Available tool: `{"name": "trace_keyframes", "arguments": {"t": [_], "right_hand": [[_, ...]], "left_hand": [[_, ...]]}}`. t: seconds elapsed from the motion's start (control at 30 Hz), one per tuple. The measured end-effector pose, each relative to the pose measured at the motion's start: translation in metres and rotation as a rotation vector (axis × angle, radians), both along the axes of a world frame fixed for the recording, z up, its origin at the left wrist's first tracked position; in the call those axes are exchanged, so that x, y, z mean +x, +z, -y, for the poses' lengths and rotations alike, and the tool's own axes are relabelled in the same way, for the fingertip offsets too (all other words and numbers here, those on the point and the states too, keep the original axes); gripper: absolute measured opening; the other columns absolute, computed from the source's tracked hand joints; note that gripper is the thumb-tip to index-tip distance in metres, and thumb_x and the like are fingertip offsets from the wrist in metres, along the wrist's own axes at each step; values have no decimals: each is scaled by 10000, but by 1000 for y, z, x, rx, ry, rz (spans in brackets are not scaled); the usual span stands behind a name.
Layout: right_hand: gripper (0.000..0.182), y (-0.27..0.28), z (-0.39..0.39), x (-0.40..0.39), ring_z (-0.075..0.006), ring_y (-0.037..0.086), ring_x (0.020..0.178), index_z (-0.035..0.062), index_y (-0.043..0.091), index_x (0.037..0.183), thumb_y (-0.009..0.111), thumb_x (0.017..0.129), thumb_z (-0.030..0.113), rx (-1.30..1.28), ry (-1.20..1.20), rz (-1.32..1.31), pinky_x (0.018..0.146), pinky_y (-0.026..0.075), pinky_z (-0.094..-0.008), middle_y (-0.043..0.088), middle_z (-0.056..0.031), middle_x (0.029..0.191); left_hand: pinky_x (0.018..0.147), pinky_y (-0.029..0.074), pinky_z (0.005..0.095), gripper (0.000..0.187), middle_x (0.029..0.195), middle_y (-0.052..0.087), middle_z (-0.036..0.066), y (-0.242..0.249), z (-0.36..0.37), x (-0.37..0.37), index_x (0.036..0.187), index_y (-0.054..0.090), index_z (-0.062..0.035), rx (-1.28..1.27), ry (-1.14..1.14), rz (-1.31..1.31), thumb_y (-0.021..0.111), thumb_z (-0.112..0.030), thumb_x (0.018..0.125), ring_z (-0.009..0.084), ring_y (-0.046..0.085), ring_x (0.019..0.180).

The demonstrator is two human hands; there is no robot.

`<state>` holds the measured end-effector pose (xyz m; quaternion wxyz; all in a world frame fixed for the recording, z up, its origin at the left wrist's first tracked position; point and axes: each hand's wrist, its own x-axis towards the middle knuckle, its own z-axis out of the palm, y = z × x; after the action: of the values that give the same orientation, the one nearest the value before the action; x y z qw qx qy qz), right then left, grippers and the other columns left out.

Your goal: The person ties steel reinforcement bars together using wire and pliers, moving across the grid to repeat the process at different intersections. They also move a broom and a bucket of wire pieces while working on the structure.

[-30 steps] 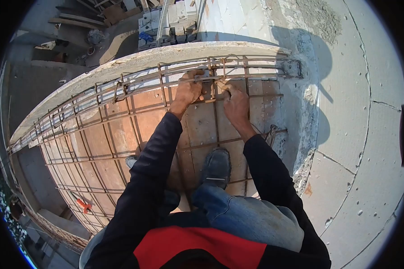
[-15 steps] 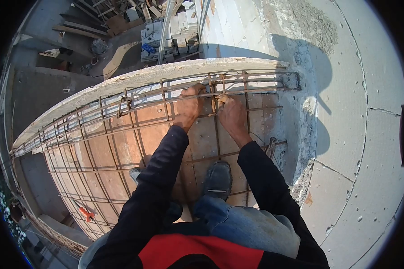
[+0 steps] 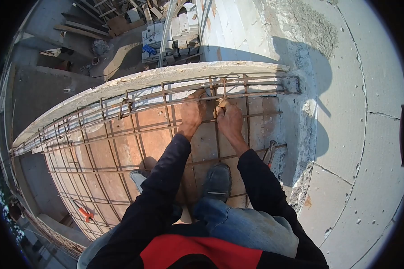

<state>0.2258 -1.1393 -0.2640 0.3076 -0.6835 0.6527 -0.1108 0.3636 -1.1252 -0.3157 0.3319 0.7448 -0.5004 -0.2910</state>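
Note:
My left hand (image 3: 194,114) is closed at the rusty rebar cage (image 3: 164,96), its fingertips partly hidden at the bars. What it pinches, if anything, cannot be made out. Just to the right, my right hand (image 3: 230,120) has its thumb and fingers pressed together near a rebar stirrup (image 3: 211,83). Something short and yellowish-brown shows at those fingertips, too small to name. Both hands are close together on the near side of the long bars. Pincers (image 3: 270,152) rest by the crossbar beside my right forearm.
A curved board (image 3: 143,74) edges the formwork, with a drop and building debris beyond. An orange-handled tool (image 3: 86,214) lies on the mesh at lower left. My shoe (image 3: 217,181) stands among the crossing bars. A pale concrete slab (image 3: 345,134) borders the right.
Both hands have shifted slightly and stay closed at the bars. My right forearm has moved a little, so more of the pincers shows. The view has dropped a touch.

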Motion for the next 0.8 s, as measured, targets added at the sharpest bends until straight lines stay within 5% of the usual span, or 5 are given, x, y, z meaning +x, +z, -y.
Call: {"name": "trace_keyframes", "arguments": {"t": [0.33, 0.4, 0.5, 0.73, 0.8], "right_hand": [[134, -9, 3, -3, -371, 626, 811, 44, 653, 902, 603, 810, 128, -19, 40, -22, 742, 482, -465, 656, -176, 838], [145, -15, 4, -4, -378, 626, 811, 34, 659, 900, 605, 807, 131, -15, 45, -65, 744, 485, -465, 657, -190, 841], [157, -8, 4, -1, -388, 627, 811, 18, 664, 894, 602, 809, 133, 5, -11, -21, 745, 484, -467, 657, -209, 835], [172, -16, 3, 4, -407, 625, 793, -7, 668, 845, 599, 814, 147, -38, -74, 46, 744, 483, -474, 654, -228, 812], [150, -23, 3, 4, -338, 652, 685, -19, 667, 851, 605, 811, 111, -147, -83, 78, 631, 506, -432, 653, -198, 727]], "left_hand": [[722, 514, 384, 352, 904, 678, 175, 5, -1, 2, 1177, 599, -45, -24, -9, -148, 582, -99, 829, 316, 649, 819], [506, 459, 272, 296, 753, 642, 92, 17, 0, -1, 1150, 589, -16, 155, 164, -851, 600, -120, 873, 131, 571, 572], [460, 398, 230, 284, 754, 638, 55, 22, -1, -5, 1158, 579, -15, 81, 189, -913, 583, -125, 896, 87, 533, 539], [525, 423, 304, 237, 732, 614, 66, 18, -10, -16, 1075, 623, -1, -135, 102, -318, 582, -76, 853, 147, 517, 570], [683, 472, 342, 268, 770, 607, 201, 23, -8, -16, 1079, 620, 10, -176, 47, -36, 584, -47, 819, 241, 583, 705]]}}
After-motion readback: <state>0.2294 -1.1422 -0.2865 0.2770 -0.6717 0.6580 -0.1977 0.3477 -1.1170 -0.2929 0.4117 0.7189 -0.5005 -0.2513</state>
